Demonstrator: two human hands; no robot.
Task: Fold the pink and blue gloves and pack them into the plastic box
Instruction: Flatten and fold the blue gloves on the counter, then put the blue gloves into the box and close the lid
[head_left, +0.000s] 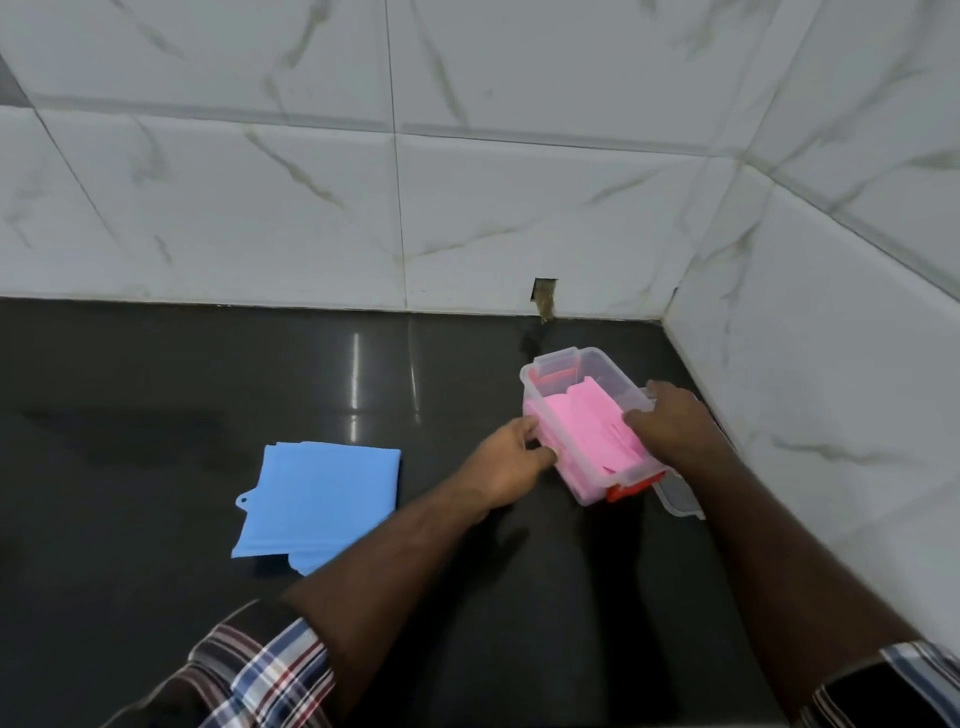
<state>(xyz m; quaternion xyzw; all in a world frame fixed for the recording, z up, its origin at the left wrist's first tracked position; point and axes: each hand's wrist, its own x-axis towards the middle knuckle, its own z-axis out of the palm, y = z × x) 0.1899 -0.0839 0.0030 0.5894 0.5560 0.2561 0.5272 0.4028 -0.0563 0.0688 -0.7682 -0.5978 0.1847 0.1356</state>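
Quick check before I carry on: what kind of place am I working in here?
Probably a kitchen or utility counter in a home: a polished dark stone countertop set into a corner of white marble-look wall tiles, with a small rough hole cut in the tiles at counter level.

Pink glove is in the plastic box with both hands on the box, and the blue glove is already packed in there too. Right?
Not quite. In the head view the blue glove lies folded on the dark counter, left of the plastic box. The pink glove is inside, with left hand and right hand on the box.

A single head-worn wide-angle view looks forward and steeply down from close above the dark countertop (208, 374), toward the far tiled wall (467, 208) and right-hand corner.
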